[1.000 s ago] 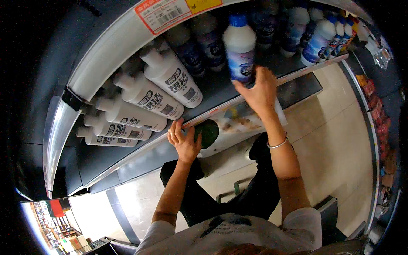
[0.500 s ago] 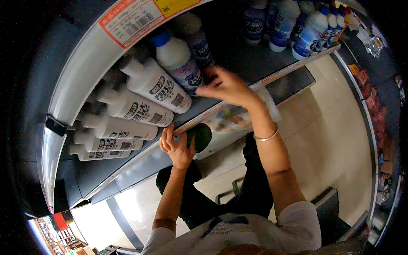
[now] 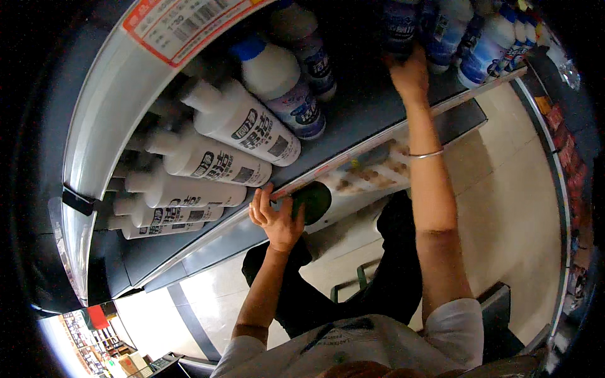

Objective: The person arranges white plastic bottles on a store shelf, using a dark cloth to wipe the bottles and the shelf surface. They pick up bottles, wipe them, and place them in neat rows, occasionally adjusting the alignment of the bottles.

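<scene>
My right hand (image 3: pixel 409 74) is stretched far out over the shelf, at the base of a dark blue-labelled bottle (image 3: pixel 399 28). Its thumb and fingers look spread, though shadow partly covers the fingertips, and I cannot tell if they touch the bottle. Fingers apart and empty, my left hand (image 3: pixel 277 220) rests on the shelf's front edge (image 3: pixel 359 151). Just behind it stands a row of white bottles with black print (image 3: pixel 249 129). Beside these is a white bottle with a blue cap and purple-blue label (image 3: pixel 280 88), with another similar bottle (image 3: pixel 309 53) behind it.
More blue-labelled bottles (image 3: pixel 485 53) stand at the shelf's far right end. A curved price rail (image 3: pixel 104 101) arches over the left side. Below the front edge is a printed white panel (image 3: pixel 372 176) with a dark green round shape (image 3: pixel 313 203). Packaged goods (image 3: pixel 561 135) line the right.
My right hand has moved right and farther back, from beside the blue-capped bottle to the bottles at the far right. My left hand stays at the shelf edge while the view shifts slightly.
</scene>
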A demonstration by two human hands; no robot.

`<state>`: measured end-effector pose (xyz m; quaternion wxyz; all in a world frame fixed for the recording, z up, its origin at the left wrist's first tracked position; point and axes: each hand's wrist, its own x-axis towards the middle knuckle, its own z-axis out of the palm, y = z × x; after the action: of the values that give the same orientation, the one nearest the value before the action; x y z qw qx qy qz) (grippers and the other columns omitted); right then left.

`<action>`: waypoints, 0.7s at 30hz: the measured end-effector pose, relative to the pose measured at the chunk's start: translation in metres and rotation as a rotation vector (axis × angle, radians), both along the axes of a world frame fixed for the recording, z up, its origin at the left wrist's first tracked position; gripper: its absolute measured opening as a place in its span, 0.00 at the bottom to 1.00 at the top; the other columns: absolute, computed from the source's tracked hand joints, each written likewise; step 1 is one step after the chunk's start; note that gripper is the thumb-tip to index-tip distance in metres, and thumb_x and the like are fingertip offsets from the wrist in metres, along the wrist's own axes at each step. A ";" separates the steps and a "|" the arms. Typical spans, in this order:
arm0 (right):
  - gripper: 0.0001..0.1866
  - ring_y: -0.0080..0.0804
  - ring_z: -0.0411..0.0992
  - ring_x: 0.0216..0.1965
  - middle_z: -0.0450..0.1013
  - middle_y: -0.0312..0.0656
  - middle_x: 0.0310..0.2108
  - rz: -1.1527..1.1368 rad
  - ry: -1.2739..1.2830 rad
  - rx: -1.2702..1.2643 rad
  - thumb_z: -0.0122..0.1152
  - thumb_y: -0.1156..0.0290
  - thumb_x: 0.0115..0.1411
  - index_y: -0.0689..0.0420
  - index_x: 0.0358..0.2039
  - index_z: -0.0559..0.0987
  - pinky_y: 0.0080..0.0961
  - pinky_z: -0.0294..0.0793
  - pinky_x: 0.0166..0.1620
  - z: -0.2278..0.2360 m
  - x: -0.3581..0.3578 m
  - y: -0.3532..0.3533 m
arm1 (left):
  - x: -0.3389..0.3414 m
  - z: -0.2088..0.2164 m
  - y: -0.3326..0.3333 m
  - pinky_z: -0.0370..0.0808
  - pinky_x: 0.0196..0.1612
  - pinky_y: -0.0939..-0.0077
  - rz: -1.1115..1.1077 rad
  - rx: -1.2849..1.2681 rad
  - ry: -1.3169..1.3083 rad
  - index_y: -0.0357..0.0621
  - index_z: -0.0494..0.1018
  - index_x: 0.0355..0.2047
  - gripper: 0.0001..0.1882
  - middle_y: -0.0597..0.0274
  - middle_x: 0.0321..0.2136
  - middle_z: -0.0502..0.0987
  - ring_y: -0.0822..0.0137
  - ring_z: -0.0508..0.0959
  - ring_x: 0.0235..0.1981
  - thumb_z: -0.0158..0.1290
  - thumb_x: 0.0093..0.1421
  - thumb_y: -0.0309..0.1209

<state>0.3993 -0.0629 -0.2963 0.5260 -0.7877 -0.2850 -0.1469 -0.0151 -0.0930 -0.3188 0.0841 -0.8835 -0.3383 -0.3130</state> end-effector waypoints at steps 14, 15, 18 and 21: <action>0.34 0.53 0.75 0.38 0.75 0.55 0.36 0.275 -0.055 -0.367 0.67 0.45 0.48 0.61 0.44 0.70 0.42 0.72 0.41 0.053 -0.081 -0.066 | -0.002 0.003 -0.007 0.47 0.61 0.49 -0.007 -0.041 -0.061 0.49 0.77 0.33 0.14 0.53 0.59 0.59 0.47 0.54 0.62 0.62 0.46 0.38; 0.35 0.49 0.75 0.33 0.75 0.51 0.31 0.283 -0.048 -0.394 0.70 0.47 0.46 0.61 0.44 0.70 0.39 0.73 0.37 0.054 -0.095 -0.074 | 0.001 0.005 -0.007 0.47 0.61 0.49 -0.027 -0.058 -0.071 0.49 0.77 0.33 0.14 0.53 0.59 0.59 0.47 0.54 0.62 0.62 0.46 0.38; 0.34 0.45 0.75 0.36 0.75 0.50 0.35 0.403 -0.052 -0.303 0.71 0.51 0.47 0.62 0.46 0.69 0.36 0.73 0.39 0.048 -0.134 -0.077 | 0.000 0.007 -0.008 0.47 0.62 0.51 -0.031 -0.074 -0.068 0.48 0.77 0.31 0.13 0.54 0.59 0.59 0.49 0.55 0.62 0.62 0.46 0.37; 0.33 0.45 0.74 0.37 0.74 0.51 0.37 0.427 -0.117 -0.190 0.70 0.53 0.48 0.62 0.46 0.69 0.35 0.72 0.40 0.047 -0.154 -0.068 | -0.002 0.006 -0.005 0.48 0.62 0.52 -0.028 -0.075 -0.055 0.48 0.77 0.31 0.12 0.55 0.59 0.60 0.50 0.55 0.62 0.62 0.46 0.37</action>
<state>0.2453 -0.1309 -0.2490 0.4511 -0.7459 -0.4874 -0.0503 -0.0175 -0.0984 -0.3124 0.0374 -0.8817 -0.3396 -0.3253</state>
